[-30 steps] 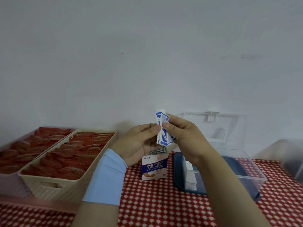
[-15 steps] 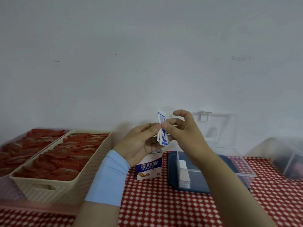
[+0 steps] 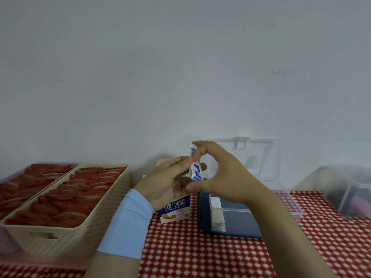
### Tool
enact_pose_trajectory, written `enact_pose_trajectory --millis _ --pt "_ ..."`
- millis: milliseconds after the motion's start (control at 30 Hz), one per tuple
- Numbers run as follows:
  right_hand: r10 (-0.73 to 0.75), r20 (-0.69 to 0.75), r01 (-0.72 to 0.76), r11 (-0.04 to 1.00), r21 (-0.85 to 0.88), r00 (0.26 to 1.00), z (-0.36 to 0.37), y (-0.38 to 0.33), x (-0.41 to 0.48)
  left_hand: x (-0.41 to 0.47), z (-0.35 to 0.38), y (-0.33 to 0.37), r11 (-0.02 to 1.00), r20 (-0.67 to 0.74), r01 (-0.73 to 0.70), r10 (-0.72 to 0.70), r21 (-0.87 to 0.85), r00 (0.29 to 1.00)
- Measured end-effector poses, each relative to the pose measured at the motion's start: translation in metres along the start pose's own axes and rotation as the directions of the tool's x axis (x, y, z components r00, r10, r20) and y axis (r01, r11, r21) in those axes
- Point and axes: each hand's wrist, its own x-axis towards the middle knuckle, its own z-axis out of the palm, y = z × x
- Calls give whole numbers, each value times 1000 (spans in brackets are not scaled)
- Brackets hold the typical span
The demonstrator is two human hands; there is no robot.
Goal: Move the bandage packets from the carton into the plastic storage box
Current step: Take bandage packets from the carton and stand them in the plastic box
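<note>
— Where are the packets (image 3: 195, 166)?
— A small white-and-blue bundle stands nearly upright in the air above the carton (image 3: 175, 210), pinched from both sides between fingers.
— And the carton?
— White and blue, with printed lettering and a tan picture low on its front, upright on the worktop, just left of the box (image 3: 289, 199).
— The box?
— Clear plastic, lid tipped open against the wall. A row of white packets stands along its left end; the rest of its floor is bare.
</note>
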Motion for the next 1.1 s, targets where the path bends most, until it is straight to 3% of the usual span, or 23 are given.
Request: enact_pose_trajectory --millis 200,333,500,667,833,1100 --pt "-6 39 5 1000 13 999 -4 5 1 -1 0 1 1000 49 15 -16 13 999" --pt "10 14 -11 998 55 1000 -2 5 1 -3 3 1 998 75 17 -12 -64 997" --pt "5 124 -25 986 164 992 -3 3 0 -4 4 2 999 86 10 -6 -45 996" --pt "48 -11 -39 917 396 999 -4 10 6 -12 2 5 997 166 52 -60 51 984" --pt "91 -81 -59 940 336 993 -3 6 6 -12 1 7 994 154 37 -52 98 987" --pt "141 -26 -125 938 324 990 -8 2 3 -12 0 6 985 147 51 -76 167 986"
